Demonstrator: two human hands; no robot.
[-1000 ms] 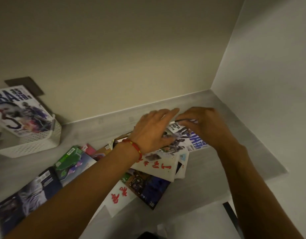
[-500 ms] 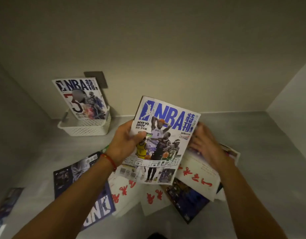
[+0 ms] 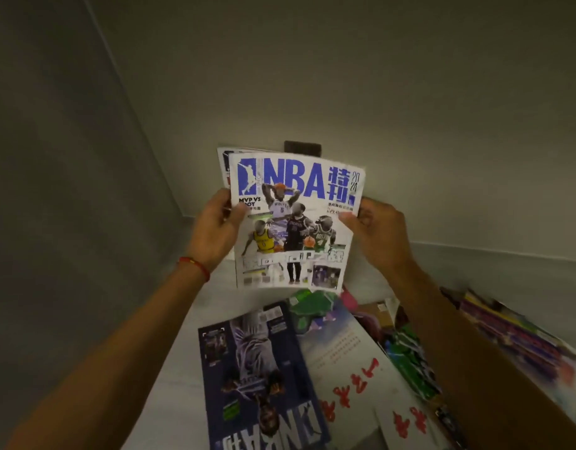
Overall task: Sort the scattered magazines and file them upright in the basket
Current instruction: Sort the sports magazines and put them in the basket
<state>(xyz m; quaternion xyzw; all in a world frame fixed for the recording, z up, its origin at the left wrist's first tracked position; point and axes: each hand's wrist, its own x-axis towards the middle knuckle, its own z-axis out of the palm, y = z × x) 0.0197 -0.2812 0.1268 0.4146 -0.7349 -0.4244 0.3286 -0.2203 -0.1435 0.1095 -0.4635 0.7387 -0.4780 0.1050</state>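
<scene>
Nearest the camera: two bare forearms reach forward over a pale grey tabletop [image 3: 170,394]. Red cord bracelet [image 3: 195,267] on the left wrist.

Below the arms, loose magazines lie flat and overlapping. A dark blue magazine [image 3: 257,378] with a player figure lies face up, its white title lettering upside down at the near edge. Just right of it, overlapping, a white booklet [image 3: 348,381] with red brush characters. Further right, a green-covered magazine [image 3: 406,362], blurred, partly under the right forearm. At the far right edge, a slanted stack of colourful magazines [image 3: 520,342], too blurred to read. A green cover [image 3: 307,306] shows just beyond the blue one.

Mid distance: both hands hold up one NBA magazine [image 3: 296,222], cover toward the camera, upright, clear of the tabletop. White cover, blue title, several players pictured. Left hand [image 3: 215,232] grips the left edge, thumb on the cover, fingers curled behind. Right hand [image 3: 377,232] pinches the right edge, thumb tip on the front, fingers behind.

Behind the held copy: the top corner of a second white magazine [image 3: 223,164] peeks out at the upper left. Whether it touches the held one cannot be told. A dark wall plate [image 3: 303,148] sits above it on the beige back wall [image 3: 345,76].
</scene>
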